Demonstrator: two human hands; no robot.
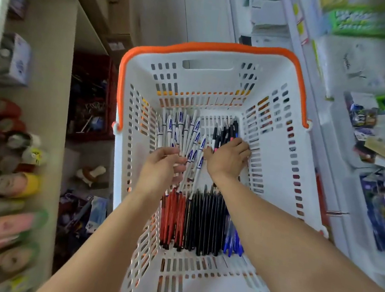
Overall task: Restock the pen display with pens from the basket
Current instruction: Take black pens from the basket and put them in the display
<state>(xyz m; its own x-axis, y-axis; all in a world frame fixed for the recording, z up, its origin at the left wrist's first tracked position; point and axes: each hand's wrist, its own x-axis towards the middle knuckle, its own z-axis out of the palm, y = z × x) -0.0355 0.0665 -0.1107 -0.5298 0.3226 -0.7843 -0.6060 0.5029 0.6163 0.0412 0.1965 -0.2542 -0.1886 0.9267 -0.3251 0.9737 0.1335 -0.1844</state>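
Observation:
A white plastic basket (277, 153) with an orange handle fills the middle of the head view. On its floor lie several white pens with blue print (183, 131), dark pens (225, 130) at the far right, and rows of red pens (172, 216), black pens (206, 219) and blue pens (233, 240) nearer me. My left hand (161, 168) reaches into the basket, its fingers curled round some of the white pens. My right hand (228, 158) lies palm down over the dark pens with fingers bent on them. No pen display is recognisable.
A beige shelf unit (40, 86) on the left carries rolled coloured items (13, 183) and a small box (19, 61). A dark red crate (91, 95) stands behind the basket's left side. White shelving (328, 125) with stationery stands on the right.

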